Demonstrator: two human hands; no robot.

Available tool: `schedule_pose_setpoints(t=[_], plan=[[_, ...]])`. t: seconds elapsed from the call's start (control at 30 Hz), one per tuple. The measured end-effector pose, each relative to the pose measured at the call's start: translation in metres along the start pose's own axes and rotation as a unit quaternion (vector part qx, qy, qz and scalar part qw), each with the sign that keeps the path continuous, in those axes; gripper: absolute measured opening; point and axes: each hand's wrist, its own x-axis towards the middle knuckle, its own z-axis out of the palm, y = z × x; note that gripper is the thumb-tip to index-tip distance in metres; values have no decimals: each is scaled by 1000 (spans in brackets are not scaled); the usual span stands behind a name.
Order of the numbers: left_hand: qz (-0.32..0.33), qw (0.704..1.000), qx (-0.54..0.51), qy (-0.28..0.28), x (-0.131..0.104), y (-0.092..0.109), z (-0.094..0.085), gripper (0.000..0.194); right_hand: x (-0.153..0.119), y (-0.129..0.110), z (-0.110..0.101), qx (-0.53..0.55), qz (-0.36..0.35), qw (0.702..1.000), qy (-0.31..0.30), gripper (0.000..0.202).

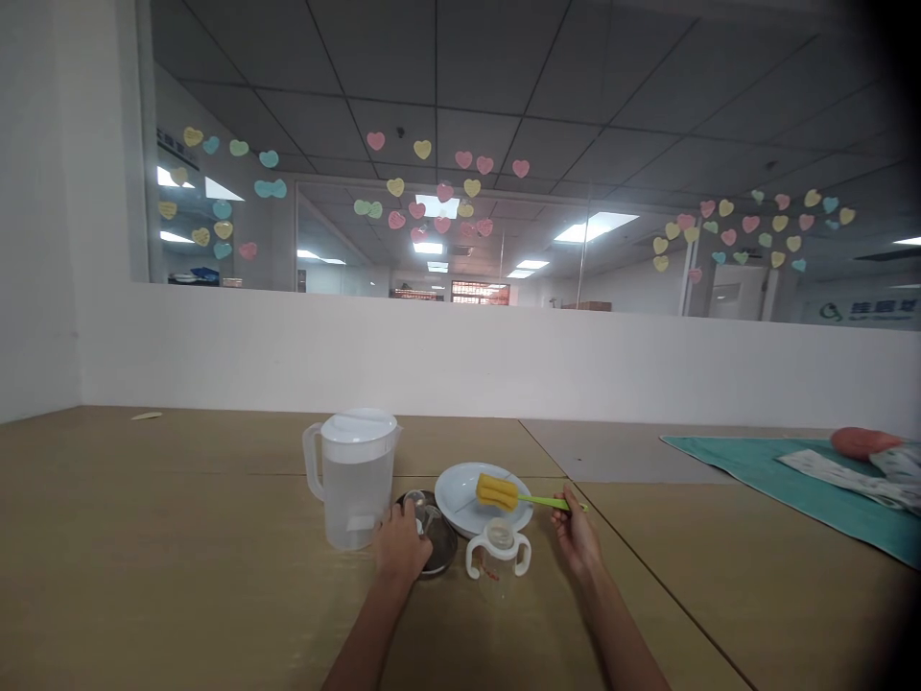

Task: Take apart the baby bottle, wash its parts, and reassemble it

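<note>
Right hand (578, 537) pinches the brush (498, 491) by its stiff green handle; sponge head soft, light. Left hand (401, 549) fingers curled on metal bowl (440, 557) near bench front edge.

1. Far beyond the right hand (576, 537), a green logo with some characters (870, 310) stands on the wall behind the glass, too blurred to read.
2. No other text is readable.

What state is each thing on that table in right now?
Pitcher: upright, lid on, holds water.
Metal bowl: left hand rests on it.
Sponge brush: held by right hand, over the white plate.
Handled bottle: upright, lid off.
</note>
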Motion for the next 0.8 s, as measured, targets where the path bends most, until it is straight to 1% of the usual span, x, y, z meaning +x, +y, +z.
schedule_pose_setpoints(t=[0.13, 0.23, 0.3, 0.33, 0.37, 0.4, 0.43, 0.5, 0.53, 0.6, 0.67, 0.73, 0.8], plan=[[1, 1000, 9, 3, 0, -1, 3, 41, 0, -1, 2, 3, 4, 1000, 3, 29], [3, 1000, 9, 9, 0, 0, 0, 39, 0, -2, 2, 5, 8, 1000, -3, 28], [7, 999, -4, 31, 0, 2, -6, 33, 0, -2, 2, 7, 9, 1000, -3, 28], [21, 998, -20, 52, -1, 3, -10, 29, 1, -1, 2, 8, 7, 1000, -3, 27], [47, 995, -46, 77, -3, 5, -14, 24, 1, -1, 2, 9, 5, 1000, -2, 27], [88, 987, -84, 107, -5, 8, -17, 22, 2, -1, 2, 10, 5, 1000, 0, 26], [142, 973, -130, 131, -8, 12, -19, 21, 2, -1, 2, 13, 5, 1000, 2, 25], [253, 926, -228, 161, -15, 22, -19, 24, 2, -1, 3, 19, 5, 1000, 6, 24], [297, 903, -267, 156, -19, 28, -18, 27, 2, -1, 3, 23, 6, 1000, 8, 23], [350, 875, -310, 125, -28, 41, -11, 34, 1, -2, 4, 31, 9, 999, 10, 22], [352, 871, -327, 101, -34, 52, -5, 38, 0, -3, 5, 40, 14, 999, 12, 22], [328, 873, -355, 66, -39, 60, 0, 41, -1, -3, 6, 51, 13, 999, 14, 22], [308, 868, -389, 22, -42, 63, 1, 43, 0, -3, 6, 57, 11, 998, 13, 23]])
